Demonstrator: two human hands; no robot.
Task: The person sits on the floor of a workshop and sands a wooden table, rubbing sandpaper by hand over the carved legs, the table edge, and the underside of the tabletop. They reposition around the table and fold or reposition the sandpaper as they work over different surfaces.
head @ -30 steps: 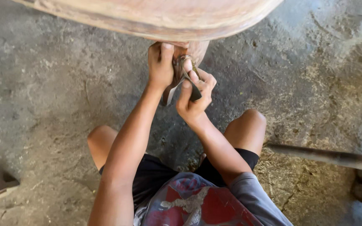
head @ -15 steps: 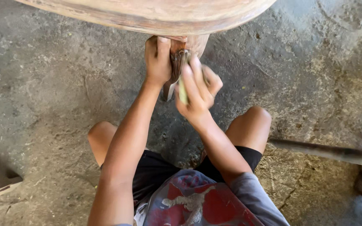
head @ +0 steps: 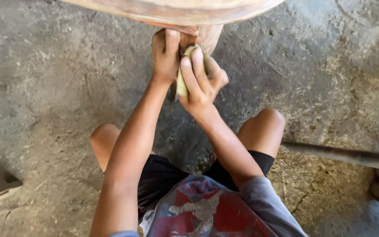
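There are two hands, one wooden leg and one small yellow-green pad. The wooden leg (head: 207, 37) comes down from one big round wooden top (head: 176, 11) at the upper edge of the view.

The left hand (head: 165, 55) is wrapped around the leg, just under the top. Its fingers are curled tight and its thumb side faces the other hand. The left arm is long and almost straight, and it reaches up from the lap.

The right hand (head: 200, 79) is right beside the left hand, touching it or nearly so. Its fingers lie flat and close together, and they press the yellow-green pad (head: 181, 83) against the leg. The pad sits under the fingers, and only its edge peeks out on the side near the left hand. It may be sandpaper or a sponge, but it is too hidden to tell. The right wrist bends and the right arm slants down to a grey sleeve.

Below the hands are two bare knees, one on each side of the arms. Under it all is one rough grey floor (head: 44, 87). One long bar (head: 343, 154) lies off to the right of the right arm, well apart from the hand.
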